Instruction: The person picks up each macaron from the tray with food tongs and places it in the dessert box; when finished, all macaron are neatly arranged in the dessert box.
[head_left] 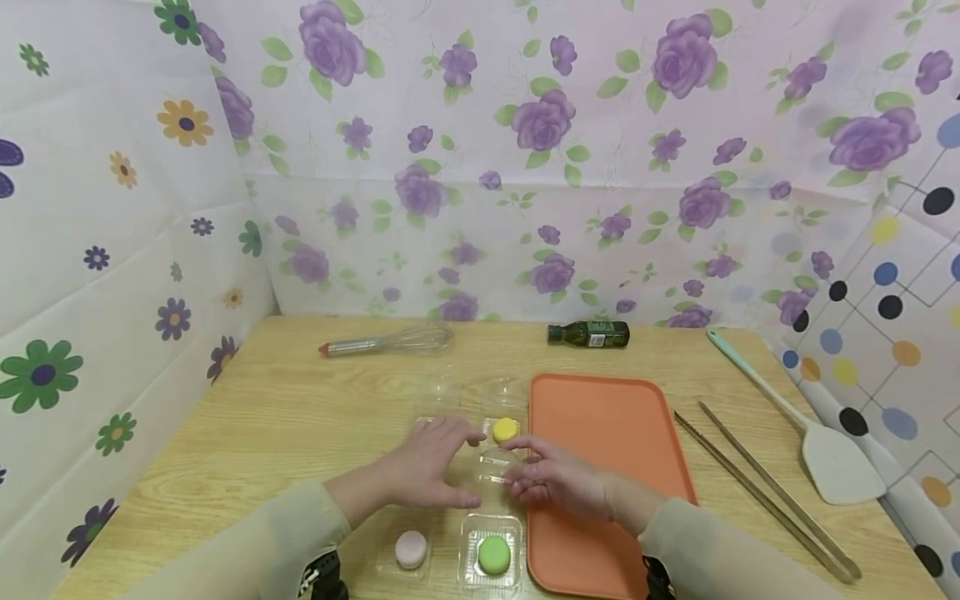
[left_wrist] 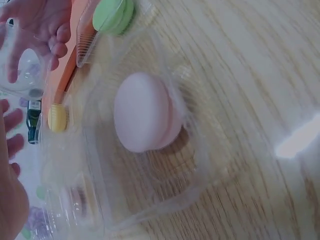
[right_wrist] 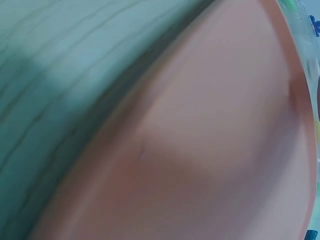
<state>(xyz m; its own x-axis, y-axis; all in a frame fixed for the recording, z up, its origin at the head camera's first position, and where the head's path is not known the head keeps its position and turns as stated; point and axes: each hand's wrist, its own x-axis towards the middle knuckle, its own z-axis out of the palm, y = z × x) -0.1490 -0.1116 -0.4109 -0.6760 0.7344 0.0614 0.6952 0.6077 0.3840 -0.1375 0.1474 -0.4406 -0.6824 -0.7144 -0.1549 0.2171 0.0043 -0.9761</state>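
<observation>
In the head view my left hand [head_left: 429, 467] hovers with fingers spread, holding nothing, above the table's middle. Opposite it, the fingers of my right hand [head_left: 558, 479] are bent and pinch the edge of a clear plastic lid [head_left: 497, 467]. A yellow macaron [head_left: 506, 430] sits just beyond in a clear box. Nearer me, a green macaron [head_left: 494, 555] lies in a clear plastic box [head_left: 468, 575], beside a pale pink macaron [head_left: 410, 550] in another. The left wrist view shows the pink macaron [left_wrist: 142, 112] close up. Another clear box [left_wrist: 77, 205] is partly hidden behind my left hand in the head view.
An orange tray [head_left: 600, 408] lies under my right forearm. To its right are metal tongs [head_left: 780, 492] and a spatula [head_left: 840, 462]. A whisk [head_left: 390, 340] and a dark green bottle [head_left: 589, 334] lie along the back, before a flowered cloth [head_left: 480, 192].
</observation>
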